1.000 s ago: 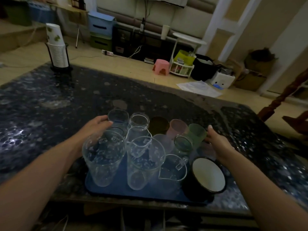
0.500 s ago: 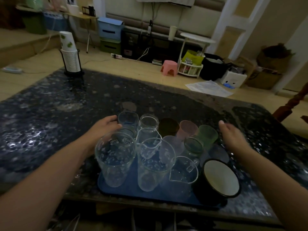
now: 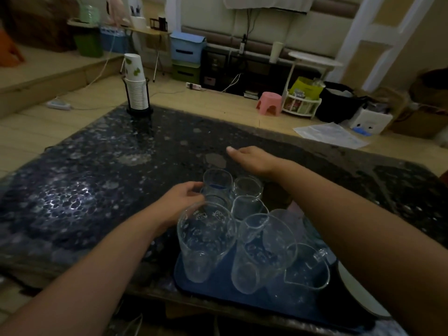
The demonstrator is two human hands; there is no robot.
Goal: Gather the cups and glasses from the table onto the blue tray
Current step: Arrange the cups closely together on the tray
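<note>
A blue tray [image 3: 218, 291] lies at the near edge of the dark speckled table [image 3: 97, 185] and holds several clear glasses. Two tall glasses [image 3: 206, 238] stand at its front, with a small glass jug [image 3: 308, 270] to their right. My left hand [image 3: 181, 197] rests against the left side of a clear tumbler [image 3: 217, 181] at the tray's back left, fingers curled. My right hand [image 3: 252, 157] reaches across above the table beyond the tray, fingers apart and holding nothing. My right forearm hides the coloured cups and most of a white-lined mug [image 3: 358, 294].
A stack of paper cups in a black holder [image 3: 135, 87] stands at the table's far left corner. Beyond the table, on the floor, are a pink stool [image 3: 269, 103], a white rack, boxes and papers.
My right hand left the tray's right side and swung left across the cups to the far side of the tray. The view shifted so the tray sits lower right. My left hand stayed by the tumbler.
</note>
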